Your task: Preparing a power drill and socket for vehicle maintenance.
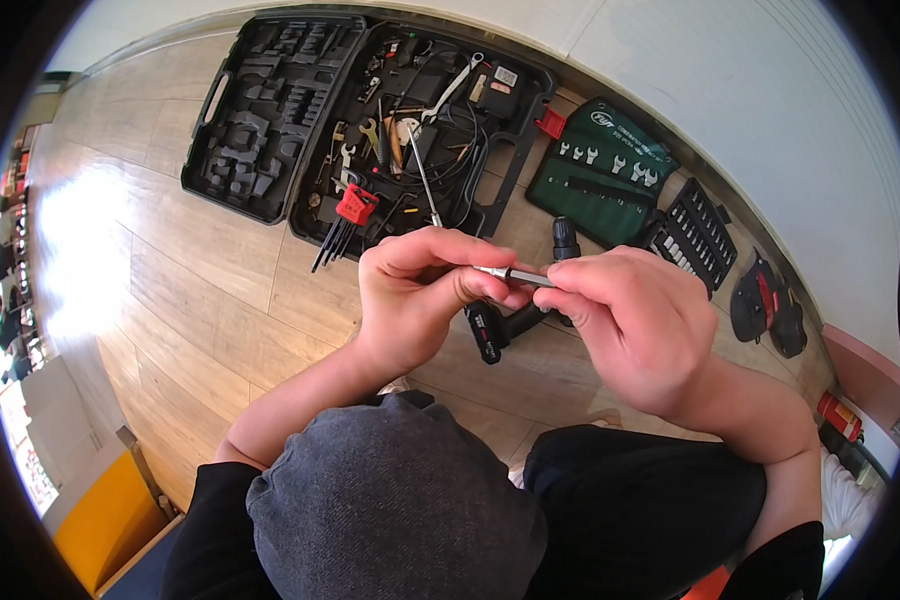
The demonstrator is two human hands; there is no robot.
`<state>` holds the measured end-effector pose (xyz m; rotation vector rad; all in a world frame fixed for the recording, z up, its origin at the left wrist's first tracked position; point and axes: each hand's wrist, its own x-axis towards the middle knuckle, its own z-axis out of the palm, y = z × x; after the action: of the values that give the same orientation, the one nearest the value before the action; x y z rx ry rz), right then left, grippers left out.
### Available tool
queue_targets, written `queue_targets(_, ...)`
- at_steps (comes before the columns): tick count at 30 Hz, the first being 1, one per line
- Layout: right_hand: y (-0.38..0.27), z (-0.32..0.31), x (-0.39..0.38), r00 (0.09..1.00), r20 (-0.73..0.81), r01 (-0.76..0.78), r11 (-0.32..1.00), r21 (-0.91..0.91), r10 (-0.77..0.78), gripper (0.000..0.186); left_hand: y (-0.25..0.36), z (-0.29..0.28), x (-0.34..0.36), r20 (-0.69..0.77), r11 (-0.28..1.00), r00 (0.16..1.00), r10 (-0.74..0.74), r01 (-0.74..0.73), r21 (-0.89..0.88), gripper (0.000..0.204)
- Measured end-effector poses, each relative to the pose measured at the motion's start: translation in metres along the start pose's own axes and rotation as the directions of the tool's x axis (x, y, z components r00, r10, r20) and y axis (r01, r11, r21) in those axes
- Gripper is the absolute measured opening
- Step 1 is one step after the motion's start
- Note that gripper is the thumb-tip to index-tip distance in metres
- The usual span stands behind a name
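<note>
Between my two hands is a slim metal bit (530,279), silver with a darker collar; whether it is one piece or two joined cannot be made out. My left hand (410,290) pinches its silver end between thumb and index finger. From the other side, my right hand (645,320) grips the shaft with thumb and fingertips. Below them on the floor lies a black cordless drill (487,332), partly hidden by my fingers, its black chuck (565,238) pointing away from me.
Beyond my hands lies an open black tool case (305,185) with jumbled tools, cables and a red hex key holder (356,204). To its right are a green wrench roll (592,200), a socket set (692,228) and dark shoe-like items (767,305). A fire extinguisher (840,416) stands far right.
</note>
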<state>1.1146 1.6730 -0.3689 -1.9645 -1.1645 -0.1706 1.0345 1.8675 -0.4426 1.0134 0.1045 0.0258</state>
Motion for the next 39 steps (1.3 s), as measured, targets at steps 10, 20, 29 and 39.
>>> queue_targets(10,-0.002,0.007,-0.01,0.986,0.02,-0.167,0.982,0.092,0.166,0.024,0.009,-0.002,0.003,0.064,0.938,0.983,0.171,-0.182,0.295,0.016)
queue_targets(20,-0.003,0.009,-0.02,0.847,0.215,-0.53,0.804,0.269,0.486,0.006,0.021,-0.009,0.014,0.312,0.717,0.915,0.255,-0.396,0.575,0.021)
queue_targets(29,0.011,0.042,-0.045,0.286,0.792,-0.958,0.144,0.248,0.539,0.026,-0.022,-0.038,-0.025,0.2,0.761,0.979,0.039,-0.159,0.629,0.022)
queue_targets(39,0.022,0.069,-0.046,0.355,0.749,-0.934,0.174,0.312,0.56,0.021,-0.03,-0.051,-0.028,0.128,0.805,0.991,-0.036,-0.047,0.592,0.019)
